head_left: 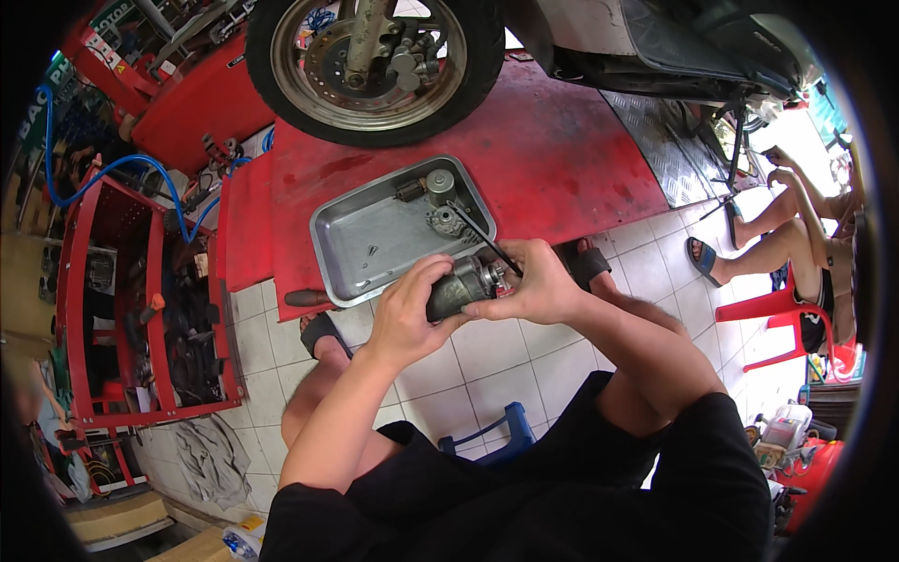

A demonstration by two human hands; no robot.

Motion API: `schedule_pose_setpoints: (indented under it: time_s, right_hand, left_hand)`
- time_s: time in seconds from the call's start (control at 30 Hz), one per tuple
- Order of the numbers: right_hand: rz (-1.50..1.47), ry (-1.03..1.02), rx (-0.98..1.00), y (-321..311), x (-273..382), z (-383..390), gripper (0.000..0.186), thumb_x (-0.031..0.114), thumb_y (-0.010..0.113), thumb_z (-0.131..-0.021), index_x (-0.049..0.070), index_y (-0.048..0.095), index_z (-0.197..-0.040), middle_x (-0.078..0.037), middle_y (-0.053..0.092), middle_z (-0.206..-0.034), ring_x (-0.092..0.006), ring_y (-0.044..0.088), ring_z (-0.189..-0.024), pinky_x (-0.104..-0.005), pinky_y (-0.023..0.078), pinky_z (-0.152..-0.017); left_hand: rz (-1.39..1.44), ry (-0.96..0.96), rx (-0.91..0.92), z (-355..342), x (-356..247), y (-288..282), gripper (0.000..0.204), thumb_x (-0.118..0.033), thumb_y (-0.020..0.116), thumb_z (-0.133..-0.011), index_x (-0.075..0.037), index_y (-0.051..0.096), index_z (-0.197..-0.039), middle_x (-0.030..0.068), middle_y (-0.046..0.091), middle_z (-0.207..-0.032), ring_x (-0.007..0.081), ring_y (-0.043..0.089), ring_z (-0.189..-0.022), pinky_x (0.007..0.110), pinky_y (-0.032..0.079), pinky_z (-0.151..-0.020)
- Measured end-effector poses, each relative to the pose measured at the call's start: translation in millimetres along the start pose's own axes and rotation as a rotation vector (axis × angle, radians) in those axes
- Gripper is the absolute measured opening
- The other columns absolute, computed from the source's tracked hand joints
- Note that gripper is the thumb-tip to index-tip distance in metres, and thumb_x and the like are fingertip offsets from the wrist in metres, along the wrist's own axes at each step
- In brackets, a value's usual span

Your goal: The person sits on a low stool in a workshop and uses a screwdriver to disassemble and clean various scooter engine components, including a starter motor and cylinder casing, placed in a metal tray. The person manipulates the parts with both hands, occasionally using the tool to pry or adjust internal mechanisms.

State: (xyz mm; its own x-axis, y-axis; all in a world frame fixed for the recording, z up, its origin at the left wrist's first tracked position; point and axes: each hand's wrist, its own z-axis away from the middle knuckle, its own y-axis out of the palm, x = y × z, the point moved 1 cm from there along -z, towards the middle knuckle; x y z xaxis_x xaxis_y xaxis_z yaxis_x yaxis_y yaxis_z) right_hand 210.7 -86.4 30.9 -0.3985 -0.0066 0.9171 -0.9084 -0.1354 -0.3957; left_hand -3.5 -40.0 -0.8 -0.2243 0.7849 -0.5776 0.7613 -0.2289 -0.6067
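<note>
My left hand [409,314] is wrapped round a dark, worn metal cylinder [453,292], which looks like a small motor housing. At the cylinder's right end, my right hand [537,286] is closed about its silvery end fitting. A thin dark rod-shaped tool [494,247] slants from my right hand toward the tray; its grip is partly hidden by the fingers. Just beyond my hands is a grey metal tray [328,248]. It holds a metal can [439,184], a coppery armature-like part [409,191], a cast metal piece [446,222] and small loose bits [372,251].
The tray rests on a red lift platform [571,140] under a motorcycle's front wheel [375,131]. A dark-handled tool [306,298] lies beside the tray. Left stands a red tool rack [154,393] with a blue hose [154,161]. Another person sits on a red chair [782,314] at right. A blue stool [515,429] is below me.
</note>
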Motion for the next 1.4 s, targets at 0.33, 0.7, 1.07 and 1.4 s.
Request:
schedule_pose_setpoints:
  time_s: [0.33, 0.7, 1.07, 1.4]
  right_hand:
    - [0.658, -0.342, -0.178, -5.2, 3.9, 7.0, 0.059, 0.033, 0.082, -0.06, -0.001, 0.067, -0.106, -0.01, 0.064, -0.1, -0.0316, 0.067, -0.075, -0.0402, 0.053, -0.063]
    - [0.66, -0.365, -0.249, 11.2, 10.4, 7.8, 0.061, 0.031, 0.085, -0.061, -0.003, 0.065, -0.107, -0.011, 0.064, -0.102, -0.0289, 0.068, -0.074, -0.0369, 0.055, -0.061]
    - [0.601, -0.355, -0.3, 0.0, 14.3, 9.6, 0.057, 0.032, 0.083, -0.059, 0.0, 0.068, -0.103, -0.01, 0.064, -0.097, -0.0324, 0.066, -0.072, -0.0401, 0.054, -0.061]
    - [-0.68, 0.401, 0.021, -20.9, -1.5, -3.0, 0.029, 0.022, 0.079, -0.077, -0.001, 0.067, -0.089, 0.0, 0.06, -0.076, -0.0038, 0.039, -0.048, -0.0219, 0.028, -0.044]
  left_hand:
    - [1.406, -1.034, 0.016, 22.3, -0.2, 29.1, 0.069, -0.055, 0.061, -0.091, -0.013, 0.039, -0.142, 0.0097, 0.05, -0.14, 0.0289, 0.053, -0.124, 0.05, 0.04, -0.108]
    - [1.843, -1.001, 0.039, 20.3, -4.4, 49.9, 0.07, -0.072, 0.028, -0.095, -0.033, 0.022, -0.153, 0.0032, 0.053, -0.14, 0.0279, 0.056, -0.124, 0.058, 0.035, -0.108]
    - [1.791, -0.97, 0.278, 6.5, -1.9, 35.7, 0.086, -0.079, 0.026, -0.09, -0.025, 0.015, -0.156, 0.0153, 0.057, -0.135, 0.0345, 0.062, -0.116, 0.055, 0.045, -0.101]
    - [0.811, -0.526, 0.044, -2.6, 14.7, 24.5, 0.097, -0.079, 0.04, -0.088, -0.001, 0.039, -0.146, 0.0159, 0.052, -0.135, 0.0238, 0.049, -0.128, 0.035, 0.044, -0.096]
